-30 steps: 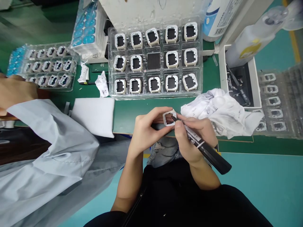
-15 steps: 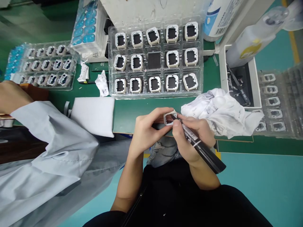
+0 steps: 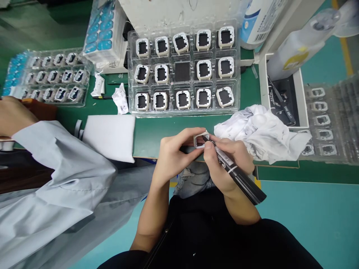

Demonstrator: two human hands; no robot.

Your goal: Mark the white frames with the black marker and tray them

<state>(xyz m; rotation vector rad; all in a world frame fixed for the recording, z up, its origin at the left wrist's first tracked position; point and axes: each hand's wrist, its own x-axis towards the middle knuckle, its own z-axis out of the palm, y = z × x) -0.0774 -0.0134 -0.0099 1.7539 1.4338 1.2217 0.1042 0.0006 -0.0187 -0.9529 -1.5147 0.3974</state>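
My left hand (image 3: 174,153) is closed on a small white square frame (image 3: 199,140), held at the near edge of the green table (image 3: 157,132). A black marker pen (image 3: 234,172) is gripped in my right hand (image 3: 228,160), and its tip touches the inside of the frame. Behind my hands stands a clear tray (image 3: 183,67) with several white frames in its pockets; its middle pocket has none. A crumpled white cloth (image 3: 263,132) lies just to the right of my hands.
A co-worker's light blue sleeve (image 3: 58,164) and hand (image 3: 14,114) reach in at the left. A white pad (image 3: 110,136) lies left of my hands. Another tray of parts (image 3: 53,78) is at the far left, more trays (image 3: 328,123) at the right, beside a white box (image 3: 283,93).
The marker has tilted a little and its tip has shifted inside the frame. The co-worker's hand has moved slightly at the left.
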